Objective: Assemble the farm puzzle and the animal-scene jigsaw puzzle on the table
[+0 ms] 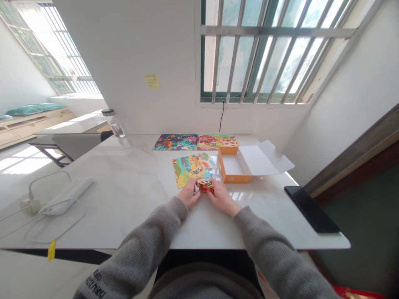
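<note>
Between my two hands is a small red-and-yellow patterned bundle point(205, 185); whether it is a stack of cards or puzzle pieces I cannot tell. My left hand point(189, 193) grips its left end, with thumb and fingers closed. From the right, my right hand point(222, 197) closes its fingers on the other end. Just beyond the bundle lies a yellow illustrated sheet point(187, 168) with a colourful farm-like picture, its near edge partly hidden by my hands. An orange box point(238, 179) with a white inside stands beyond my right hand, its white lid point(257, 160) folded open to the right.
Against the wall lie a dark blue picture sheet point(175, 142) and a red barn picture sheet point(217, 141). A clear bottle point(116, 125) stands at the back left. A power strip point(70, 195) with cables lies left; a black tablet-like slab point(311, 209) lies right.
</note>
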A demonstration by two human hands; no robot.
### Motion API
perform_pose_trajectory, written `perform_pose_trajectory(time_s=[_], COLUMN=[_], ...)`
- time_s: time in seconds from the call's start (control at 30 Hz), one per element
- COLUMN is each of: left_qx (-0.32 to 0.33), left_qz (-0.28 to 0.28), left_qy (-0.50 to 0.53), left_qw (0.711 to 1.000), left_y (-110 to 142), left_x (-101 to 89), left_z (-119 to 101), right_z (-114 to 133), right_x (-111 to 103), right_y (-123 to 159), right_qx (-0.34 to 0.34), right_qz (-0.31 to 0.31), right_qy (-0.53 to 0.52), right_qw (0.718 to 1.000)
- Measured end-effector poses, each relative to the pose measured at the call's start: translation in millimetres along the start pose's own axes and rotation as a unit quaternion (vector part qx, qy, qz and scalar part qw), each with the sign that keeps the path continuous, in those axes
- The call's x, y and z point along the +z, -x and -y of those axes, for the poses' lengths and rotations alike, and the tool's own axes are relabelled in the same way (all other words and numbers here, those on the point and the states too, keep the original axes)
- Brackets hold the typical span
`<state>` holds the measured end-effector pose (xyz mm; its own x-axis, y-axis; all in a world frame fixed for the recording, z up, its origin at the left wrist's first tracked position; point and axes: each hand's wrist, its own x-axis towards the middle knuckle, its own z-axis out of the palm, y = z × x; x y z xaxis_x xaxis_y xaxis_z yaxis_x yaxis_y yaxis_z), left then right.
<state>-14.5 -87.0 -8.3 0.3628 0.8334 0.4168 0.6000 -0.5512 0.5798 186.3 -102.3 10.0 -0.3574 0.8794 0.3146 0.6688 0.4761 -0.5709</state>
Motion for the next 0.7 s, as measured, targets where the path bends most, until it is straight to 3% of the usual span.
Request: perform_pose_trajectory(time_s=[0.13,0.3,0.4,0.57,0.7], left_qx=[-0.003,0.02,0.044,0.064,0.045], left_qz=[-0.009,0.096,0.138,0.151,0.203], left_qy=[-0.144,-0.227,-0.238,-0.264,-0.345], left_qw=[0.989,0.969,0.96,0.95,0.915], left_y=[3,-5,-18,-29,-29], left_x=[-34.3,-66.1,-70.9,-69.4,-63.8], left_z=[36,71,73,62,52], right_z=[-4,-7,-7,-7,-7], right_x=[-7,-8,-8,-9,-9], right_y=[-1,-1,-1,-1,-1], right_qx=[0.026,0.027,0.023,0.023,0.026], right_qz=[-0.02,-0.033,-0.028,-0.024,-0.021], right_qy=[-0.019,-0.012,-0.02,-0.035,-0.028], right_qw=[0.999,0.999,0.999,0.999,0.999])
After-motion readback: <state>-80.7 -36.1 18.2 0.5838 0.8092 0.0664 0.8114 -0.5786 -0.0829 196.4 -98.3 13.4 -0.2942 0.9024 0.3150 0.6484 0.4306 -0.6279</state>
